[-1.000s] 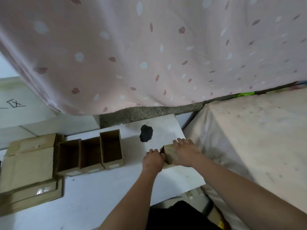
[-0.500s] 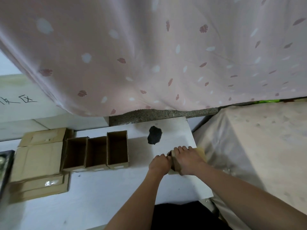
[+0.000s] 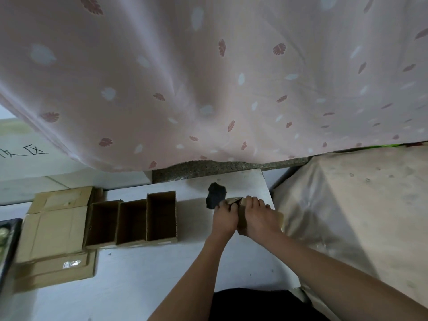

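Cardboard box (image 3: pixel 233 200) on table (image 3: pixel 162 274): I note left grip (image 3: pixel 225 217) and right grip (image 3: pixel 257 219) both clasping it.

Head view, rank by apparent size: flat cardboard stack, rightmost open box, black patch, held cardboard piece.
1. flat cardboard stack
2. rightmost open box
3. black patch and held cardboard piece: not ranked, the piece is mostly covered.

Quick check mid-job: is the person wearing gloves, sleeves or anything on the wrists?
No. The left hand and right hand are bare, with no gloves, and no rings show. The left forearm and right forearm are uncovered to the frame edge, with no sleeves, watch or bands in view. The only clothing visible is a black garment at the bottom.
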`<state>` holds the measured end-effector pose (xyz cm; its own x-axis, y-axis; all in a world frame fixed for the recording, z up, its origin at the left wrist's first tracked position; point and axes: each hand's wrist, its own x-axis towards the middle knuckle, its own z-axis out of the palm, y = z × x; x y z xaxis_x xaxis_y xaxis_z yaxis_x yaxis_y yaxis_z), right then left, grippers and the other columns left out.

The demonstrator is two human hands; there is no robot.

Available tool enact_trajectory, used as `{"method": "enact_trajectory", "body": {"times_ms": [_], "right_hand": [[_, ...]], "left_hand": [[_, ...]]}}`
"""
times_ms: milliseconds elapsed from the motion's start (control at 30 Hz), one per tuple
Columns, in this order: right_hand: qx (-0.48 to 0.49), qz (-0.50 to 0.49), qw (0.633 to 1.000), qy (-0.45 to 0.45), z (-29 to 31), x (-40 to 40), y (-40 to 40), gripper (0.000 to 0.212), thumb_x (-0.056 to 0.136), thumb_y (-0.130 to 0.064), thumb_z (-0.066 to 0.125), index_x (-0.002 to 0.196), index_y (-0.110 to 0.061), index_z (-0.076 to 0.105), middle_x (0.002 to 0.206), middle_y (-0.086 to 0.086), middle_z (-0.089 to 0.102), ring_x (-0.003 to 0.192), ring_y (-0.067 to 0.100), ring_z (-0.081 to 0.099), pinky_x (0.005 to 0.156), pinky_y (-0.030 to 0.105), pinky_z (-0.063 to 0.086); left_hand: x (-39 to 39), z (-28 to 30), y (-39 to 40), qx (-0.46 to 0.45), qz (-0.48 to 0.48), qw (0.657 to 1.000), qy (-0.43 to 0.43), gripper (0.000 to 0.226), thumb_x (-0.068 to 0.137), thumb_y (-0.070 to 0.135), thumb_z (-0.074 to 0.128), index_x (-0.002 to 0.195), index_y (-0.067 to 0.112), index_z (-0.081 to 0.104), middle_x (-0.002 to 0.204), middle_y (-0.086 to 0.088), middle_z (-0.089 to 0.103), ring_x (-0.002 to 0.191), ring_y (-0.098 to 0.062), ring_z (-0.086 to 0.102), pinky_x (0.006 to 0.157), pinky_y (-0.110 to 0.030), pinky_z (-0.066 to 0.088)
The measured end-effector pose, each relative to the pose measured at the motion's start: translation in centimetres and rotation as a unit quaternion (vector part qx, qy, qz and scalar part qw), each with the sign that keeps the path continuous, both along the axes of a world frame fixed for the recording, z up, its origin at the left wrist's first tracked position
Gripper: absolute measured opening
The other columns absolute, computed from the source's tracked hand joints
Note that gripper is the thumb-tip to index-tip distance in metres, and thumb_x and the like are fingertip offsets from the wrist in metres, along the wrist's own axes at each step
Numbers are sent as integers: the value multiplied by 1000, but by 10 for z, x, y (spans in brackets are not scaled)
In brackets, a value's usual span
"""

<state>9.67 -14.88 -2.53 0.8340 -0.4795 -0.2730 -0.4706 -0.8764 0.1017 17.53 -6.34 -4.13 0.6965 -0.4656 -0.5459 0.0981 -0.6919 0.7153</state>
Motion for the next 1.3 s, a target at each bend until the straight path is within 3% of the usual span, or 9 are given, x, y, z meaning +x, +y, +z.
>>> {"method": "enact_trajectory", "body": {"times_ms": [100, 367, 500, 633, 733, 900, 1000, 1133, 1300], "right_hand": [[-5, -57, 995, -79, -1, -1, 10, 92, 51, -50, 90, 122, -3, 55, 106, 8, 61, 92, 23, 64, 67, 32, 50], [199, -229, 917, -259, -25, -17, 30, 85, 72, -26, 85, 134, -5, 32, 125, 14, 49, 107, 32, 56, 86, 44, 54], [283, -324, 837, -338, -35, -30, 37, 73, 83, -18, 71, 141, -21, 28, 131, 13, 45, 110, 34, 54, 83, 40, 50], [450, -413, 700, -371, -33, -38, 44, 48, 92, -59, 51, 133, -35, 46, 122, 7, 64, 109, 25, 67, 78, 41, 58], [468, -345, 711, -395, -29, -43, 44, 51, 100, -58, 34, 122, -21, 61, 115, 16, 69, 111, 31, 66, 84, 42, 58], [507, -383, 674, -377, -36, -53, 53, 36, 106, -42, 35, 103, -35, 70, 100, 5, 75, 95, 20, 72, 65, 25, 57], [527, -439, 653, -322, -37, -60, 58, 24, 105, -35, 42, 119, -22, 57, 103, 11, 73, 91, 24, 72, 63, 29, 58], [510, -385, 751, -168, -33, -72, 55, 85, 71, -38, 86, 128, -37, 24, 110, -11, 58, 94, 5, 60, 66, 15, 49], [544, -384, 727, -171, -19, -75, 51, 82, 64, -51, 85, 129, -39, 36, 111, -19, 61, 101, 1, 62, 77, 19, 52]], "left_hand": [[0, 6, -1, -21, -9, 998, -64, 45, 103, 26, 45, 144, 7, 43, 140, -18, 46, 124, -32, 47, 103, -37, 41], [-4, 16, 5, -52, -117, 975, -183, 51, 100, 20, 49, 148, 10, 36, 151, -13, 34, 140, -31, 27, 112, -41, 34], [-12, 13, 10, -70, -176, 959, -209, 59, 98, 22, 54, 152, 9, 31, 154, -10, 31, 142, -28, 24, 114, -38, 32], [-18, 10, 16, -103, -214, 948, -213, 66, 92, 19, 58, 152, 11, 32, 153, -6, 30, 143, -26, 23, 117, -41, 33], [-20, 8, 19, -109, -221, 945, -216, 64, 92, 28, 60, 150, 16, 35, 149, -2, 31, 141, -25, 25, 117, -40, 33], [-28, 7, 22, -123, -182, 956, -195, 50, 100, 35, 49, 147, 19, 39, 145, -1, 32, 136, -23, 31, 114, -40, 33], [-29, 6, 24, -109, -159, 965, -178, 48, 101, 30, 49, 147, 19, 39, 144, -2, 29, 125, -26, 44, 105, -41, 43], [-32, -2, 33, -60, -159, 976, -133, 55, 98, 29, 55, 148, 21, 32, 144, -6, 24, 93, -23, 58, 82, -29, 48], [-32, -9, 39, -14, -141, 987, -72, 68, 97, 33, 57, 153, 20, 21, 141, -14, 35, 99, -25, 54, 83, -28, 40]]}}
